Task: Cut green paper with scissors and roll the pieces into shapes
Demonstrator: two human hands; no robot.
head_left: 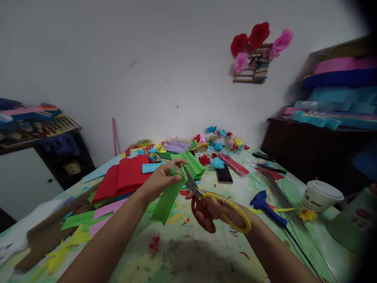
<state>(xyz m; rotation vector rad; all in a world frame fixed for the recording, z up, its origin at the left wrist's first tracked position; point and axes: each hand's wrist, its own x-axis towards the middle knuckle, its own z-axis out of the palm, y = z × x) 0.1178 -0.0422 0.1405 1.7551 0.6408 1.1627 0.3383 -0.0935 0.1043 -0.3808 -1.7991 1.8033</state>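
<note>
On the worktop (203, 257), at the far left, a long flat brown sheet (44, 243) lies under cut yellow paper scraps (59, 257); just beside these are flat green paper strips (78, 221), overlapping pink paper pieces; behind the left forearm sits a folded red paper stack (131, 173), with a light-blue paper roll (149, 168) at its right edge; the left hand (163, 179) pinches the top of a hanging green paper strip (167, 202), its fingers drawn close together; a folded green paper bundle (194, 167) lies behind; the metal scissors with red and yellow handles (203, 194) reach up to the strip, gripped in the right hand (213, 208); whether the blades are cutting, I cannot tell; beyond them lies a black smartphone (224, 175), partly covered by a light-blue paper flower (218, 163); right of the right wrist, a blue glue gun (268, 208) trails a black cord; thin dark wires (275, 192) run behind it; a white lidded cup (322, 195) stands near a yellow paper flower (308, 215) and a blurred greenish bottle (350, 220).
</note>
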